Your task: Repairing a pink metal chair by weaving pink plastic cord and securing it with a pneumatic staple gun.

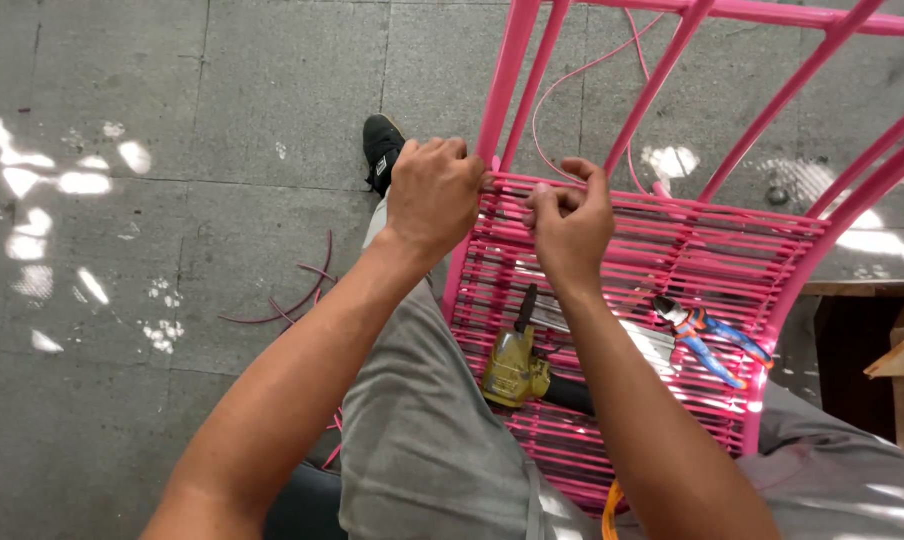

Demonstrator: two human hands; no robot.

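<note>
A pink metal chair frame [517,60] lies tilted in front of me, its seat woven from pink plastic cord [712,250]. My left hand [434,190] is closed at the seat's upper left edge, against the frame bar, gripping the cord there. My right hand [572,220] pinches the same pink cord strand just to the right, fingers curled on the top rows of weave. A loose length of cord [572,85] loops up behind the frame.
On the woven seat lie a yellow pneumatic stapler [517,365] and blue-handled pliers [707,335]. Cut pink cord scraps [292,300] lie on the grey stone floor at left. My grey-trousered leg and black shoe [382,150] extend beside the frame. Wooden pieces [902,350] sit at right.
</note>
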